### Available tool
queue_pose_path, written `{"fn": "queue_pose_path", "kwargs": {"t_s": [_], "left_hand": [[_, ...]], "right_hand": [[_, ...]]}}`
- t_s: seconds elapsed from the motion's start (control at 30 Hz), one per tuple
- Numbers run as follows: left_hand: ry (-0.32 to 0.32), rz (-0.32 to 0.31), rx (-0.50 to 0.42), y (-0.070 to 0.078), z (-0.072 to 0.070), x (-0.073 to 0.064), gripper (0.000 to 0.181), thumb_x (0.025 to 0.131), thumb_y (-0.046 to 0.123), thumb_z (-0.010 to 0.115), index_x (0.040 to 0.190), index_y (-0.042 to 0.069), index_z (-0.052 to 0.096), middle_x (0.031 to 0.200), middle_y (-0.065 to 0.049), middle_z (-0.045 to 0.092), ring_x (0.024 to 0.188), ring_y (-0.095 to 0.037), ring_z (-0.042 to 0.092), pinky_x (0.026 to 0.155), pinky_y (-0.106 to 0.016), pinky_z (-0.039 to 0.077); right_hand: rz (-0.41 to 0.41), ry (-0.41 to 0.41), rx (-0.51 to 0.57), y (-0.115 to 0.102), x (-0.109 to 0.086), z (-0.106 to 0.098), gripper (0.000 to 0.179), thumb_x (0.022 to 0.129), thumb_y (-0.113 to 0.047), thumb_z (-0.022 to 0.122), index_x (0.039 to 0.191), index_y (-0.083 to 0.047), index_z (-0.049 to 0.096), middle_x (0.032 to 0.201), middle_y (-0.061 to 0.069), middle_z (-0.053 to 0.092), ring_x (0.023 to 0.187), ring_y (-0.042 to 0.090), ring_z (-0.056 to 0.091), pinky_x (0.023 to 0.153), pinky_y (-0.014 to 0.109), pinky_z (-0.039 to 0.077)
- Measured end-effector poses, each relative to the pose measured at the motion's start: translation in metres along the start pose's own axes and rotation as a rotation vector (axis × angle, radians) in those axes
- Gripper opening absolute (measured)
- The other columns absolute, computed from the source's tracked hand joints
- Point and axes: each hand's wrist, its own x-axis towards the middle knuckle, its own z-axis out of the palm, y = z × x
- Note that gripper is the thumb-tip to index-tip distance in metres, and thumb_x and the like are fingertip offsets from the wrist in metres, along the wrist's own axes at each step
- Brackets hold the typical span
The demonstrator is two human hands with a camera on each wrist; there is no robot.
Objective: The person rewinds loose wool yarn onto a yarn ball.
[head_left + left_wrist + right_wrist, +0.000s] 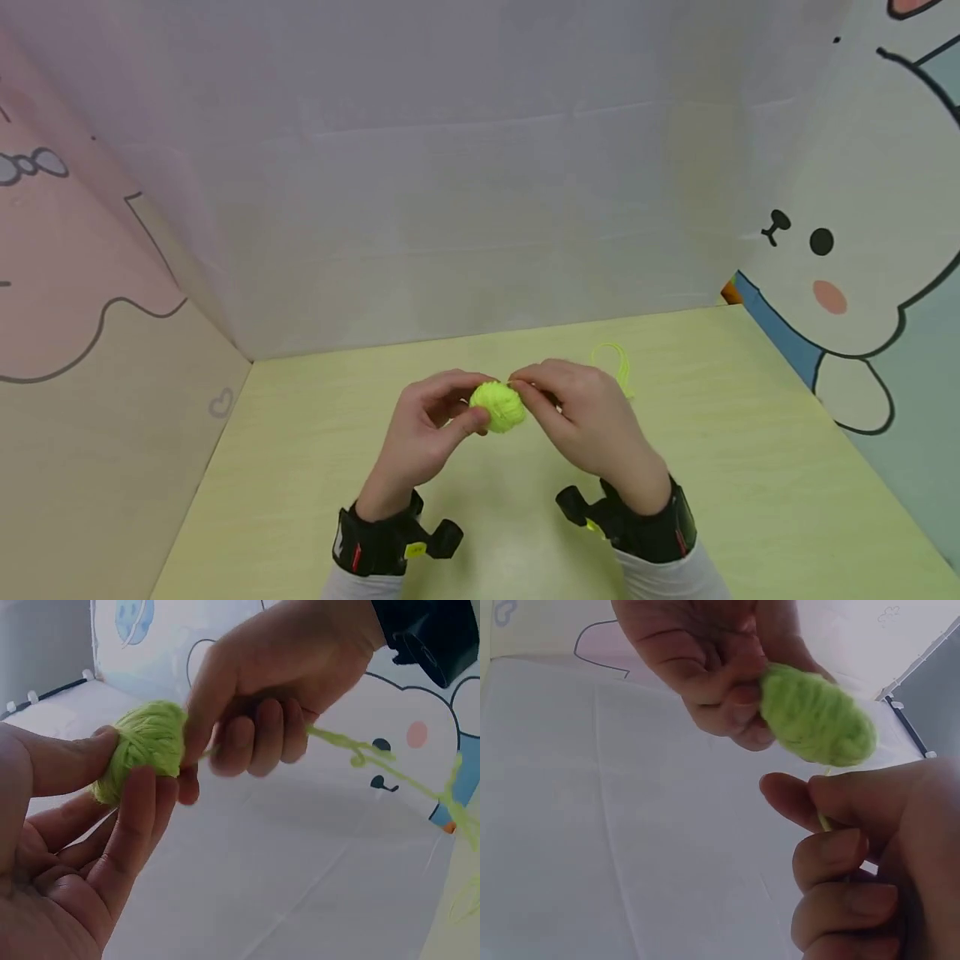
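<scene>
A small ball of bright yellow-green yarn [498, 407] is held up above the table. My left hand [432, 429] grips it between thumb and fingertips, and the wound strands show clearly in the left wrist view on the ball [146, 746]. Close at its right side, my right hand [583, 412] pinches a strand of yarn [824, 821] between thumb and index finger, the other fingers curled. A short length of that strand runs from the ball to the pinch. Behind the right hand, the loose yarn tail [352, 744] trails out.
A loop of loose yarn [622, 362] lies on the pale wooden table [300, 467] beyond my right hand. White sheeting [480, 208] stands along the table's back edge. Printed cartoon panels [847, 250] flank both sides.
</scene>
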Motion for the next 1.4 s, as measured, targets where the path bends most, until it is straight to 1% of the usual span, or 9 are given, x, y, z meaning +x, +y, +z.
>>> {"fn": "queue_pose_path", "kwargs": {"t_s": [0.1,0.17,0.3,0.4,0.53,0.83,1.0,1.2,1.4], "left_hand": [[0.106,-0.055,-0.127,0.002,0.001,0.0,0.029,0.094,0.006,0.067,0.12,-0.007,0.061,0.105,-0.015,0.066,0.08,-0.026,0.064,0.066,-0.028,0.06],[0.206,-0.106,-0.191,0.003,0.002,0.001,0.028,0.096,0.007,0.066,0.119,-0.007,0.06,0.104,-0.012,0.066,0.081,-0.024,0.064,0.068,-0.026,0.06],[0.403,-0.158,-0.221,0.001,0.001,0.004,0.027,0.096,0.009,0.065,0.118,-0.006,0.058,0.101,-0.011,0.065,0.082,-0.023,0.064,0.071,-0.024,0.059],[0.5,-0.161,-0.177,-0.002,-0.001,0.006,0.029,0.096,0.011,0.066,0.116,-0.007,0.059,0.099,-0.013,0.064,0.08,-0.024,0.064,0.069,-0.023,0.059],[0.551,-0.169,-0.13,-0.008,-0.002,0.008,0.028,0.094,0.01,0.069,0.113,-0.008,0.059,0.098,-0.015,0.064,0.076,-0.024,0.064,0.065,-0.022,0.059],[0.587,-0.208,-0.153,-0.015,0.002,0.01,0.027,0.092,0.012,0.072,0.106,-0.007,0.059,0.091,-0.013,0.064,0.072,-0.022,0.065,0.063,-0.024,0.06],[0.567,-0.177,-0.034,-0.016,0.006,0.008,0.025,0.091,0.01,0.072,0.106,-0.007,0.06,0.092,-0.016,0.064,0.071,-0.024,0.065,0.062,-0.026,0.06],[0.431,-0.125,0.18,-0.018,0.012,0.006,0.02,0.09,0.009,0.074,0.105,0.0,0.065,0.096,-0.013,0.068,0.07,-0.023,0.067,0.06,-0.032,0.061],[0.216,-0.141,0.242,-0.003,0.015,0.007,0.019,0.088,0.001,0.073,0.106,0.002,0.067,0.097,-0.011,0.068,0.072,-0.02,0.065,0.06,-0.034,0.061]], "right_hand": [[0.03,-0.104,-0.039,-0.001,0.001,0.008,0.008,0.096,-0.02,0.065,0.094,-0.02,0.073,0.076,-0.012,0.061,0.062,0.006,0.047,0.053,0.027,0.044],[0.035,-0.193,-0.055,-0.003,0.003,0.012,0.008,0.097,-0.023,0.065,0.093,-0.022,0.072,0.071,-0.014,0.057,0.059,0.006,0.045,0.052,0.026,0.043],[0.001,-0.325,-0.057,-0.009,0.003,0.017,0.011,0.098,-0.029,0.063,0.097,-0.023,0.073,0.075,-0.016,0.061,0.061,0.003,0.049,0.055,0.025,0.047],[-0.054,-0.334,-0.06,-0.015,0.001,0.016,0.012,0.099,-0.027,0.062,0.096,-0.022,0.073,0.078,-0.016,0.062,0.063,0.001,0.05,0.058,0.024,0.049],[-0.111,-0.276,-0.054,-0.019,-0.001,0.013,0.012,0.098,-0.023,0.062,0.089,-0.022,0.07,0.074,-0.018,0.056,0.06,0.0,0.046,0.056,0.022,0.047],[-0.169,-0.284,-0.024,-0.022,0.0,0.016,0.013,0.099,-0.021,0.061,0.088,-0.022,0.068,0.074,-0.017,0.055,0.06,-0.002,0.044,0.056,0.019,0.045],[-0.184,-0.22,-0.04,-0.021,-0.001,0.015,0.01,0.098,-0.021,0.062,0.092,-0.021,0.07,0.078,-0.016,0.059,0.062,-0.002,0.045,0.054,0.019,0.045],[-0.17,-0.1,-0.004,-0.015,-0.002,0.007,0.008,0.097,-0.02,0.063,0.096,-0.019,0.071,0.083,-0.013,0.064,0.063,0.0,0.046,0.052,0.02,0.045],[-0.108,0.055,-0.033,-0.008,0.0,-0.003,0.007,0.093,-0.015,0.067,0.098,-0.013,0.071,0.088,-0.005,0.068,0.063,0.005,0.05,0.051,0.027,0.049]]}}
